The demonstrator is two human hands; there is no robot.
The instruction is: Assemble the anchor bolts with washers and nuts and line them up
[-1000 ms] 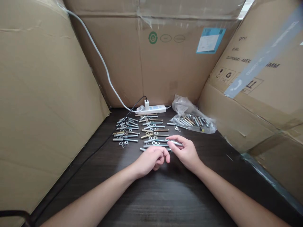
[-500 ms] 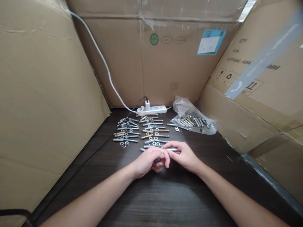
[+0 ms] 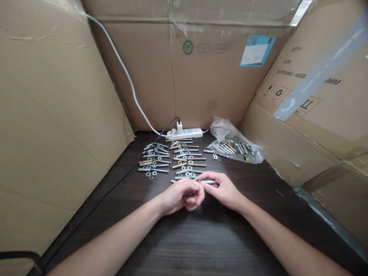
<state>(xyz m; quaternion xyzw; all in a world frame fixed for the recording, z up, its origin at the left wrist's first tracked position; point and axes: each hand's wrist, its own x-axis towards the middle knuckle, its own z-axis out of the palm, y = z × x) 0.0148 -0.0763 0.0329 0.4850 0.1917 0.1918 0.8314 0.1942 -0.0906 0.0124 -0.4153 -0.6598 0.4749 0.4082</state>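
Observation:
My right hand [image 3: 224, 191] pinches a silver expansion bolt [image 3: 209, 181] between thumb and fingers, holding it level. Against its left end is my left hand [image 3: 181, 196], closed, with its fingers curled in; what lies inside them is hidden. The tip of a metal rod [image 3: 173, 181] shows beyond the left knuckles. Just past my hands, another silver bolt [image 3: 184, 178] lies on the dark table [image 3: 195, 245]. Behind it are rows of bolts and sleeves, with a washer [image 3: 188, 174] and several other rings and nuts among them.
A second group of bolts [image 3: 161, 171] with sleeves and washers lies at the left. A clear plastic bag [image 3: 221, 128] holding several bolts sits back right. A white power strip [image 3: 189, 133] with cables stands against the rear cardboard wall [image 3: 143, 84]. A black cable [image 3: 115, 188] crosses the left side.
The fingers of my left hand have curled in further beside the bolt. My right hand keeps its hold with hardly any movement.

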